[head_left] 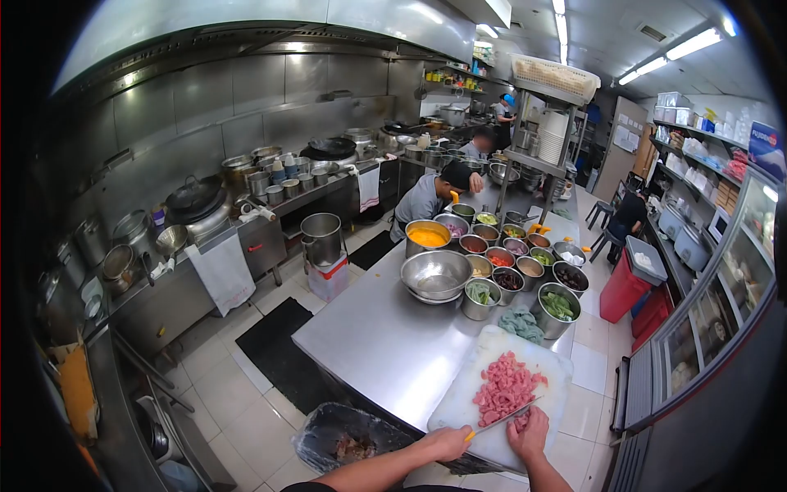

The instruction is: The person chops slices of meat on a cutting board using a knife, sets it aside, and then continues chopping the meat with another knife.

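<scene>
My left hand (447, 444) is wrapped round the yellow handle of a knife (508, 413), whose blade points right across the white cutting board (456, 400). Close to the blade's far end, my right hand (530, 430) presses curled fingers on a piece of raw meat (520, 421), partly covered by them. A heap of chopped pink meat (502, 385) lies on the board just beyond the knife. Behind the board sits a crumpled green cloth (521, 324).
Metal pots of vegetables and sauces, including leafy greens (557, 307), crowd the steel table (369, 344) beyond a wide steel bowl (435, 275). A lined bin (348, 439) stands at lower left. A co-worker (422, 201) leans over the table's far side. A glass-door fridge (713, 303) stands right.
</scene>
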A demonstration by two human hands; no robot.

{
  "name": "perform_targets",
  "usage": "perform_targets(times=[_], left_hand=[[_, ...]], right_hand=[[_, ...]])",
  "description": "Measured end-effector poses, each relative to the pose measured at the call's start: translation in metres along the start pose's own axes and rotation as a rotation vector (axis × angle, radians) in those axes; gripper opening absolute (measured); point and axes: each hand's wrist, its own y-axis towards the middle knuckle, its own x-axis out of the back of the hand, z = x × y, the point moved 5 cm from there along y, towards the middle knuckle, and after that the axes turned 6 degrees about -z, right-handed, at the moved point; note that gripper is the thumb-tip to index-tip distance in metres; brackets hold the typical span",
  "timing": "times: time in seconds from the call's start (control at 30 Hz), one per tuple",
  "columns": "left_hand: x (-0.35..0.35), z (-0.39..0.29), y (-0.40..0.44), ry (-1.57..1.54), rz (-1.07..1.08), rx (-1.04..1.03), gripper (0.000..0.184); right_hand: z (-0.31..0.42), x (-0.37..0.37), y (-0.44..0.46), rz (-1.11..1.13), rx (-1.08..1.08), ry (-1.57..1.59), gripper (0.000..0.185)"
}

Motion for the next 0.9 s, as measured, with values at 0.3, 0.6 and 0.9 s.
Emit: perform_targets(times=[0.3, 0.6, 0.9], left_hand=[[0.003, -0.002, 0.009, 0.016, -0.026, 0.016, 0.037], [0.020, -0.015, 0.014, 0.040, -0.016, 0.024, 0.038], [0.007, -0.002, 0.011, 0.099, 0.056, 0.020, 0.039]], right_hand=[[0.018, 0.014, 0.003, 0.073, 0.037, -0.014, 0.060], [0.012, -0.017, -0.001, 0.011, -0.173, -0.104, 0.058], [0.033, -0.002, 0.002, 0.240, -0.338, -0.150, 0.071]])
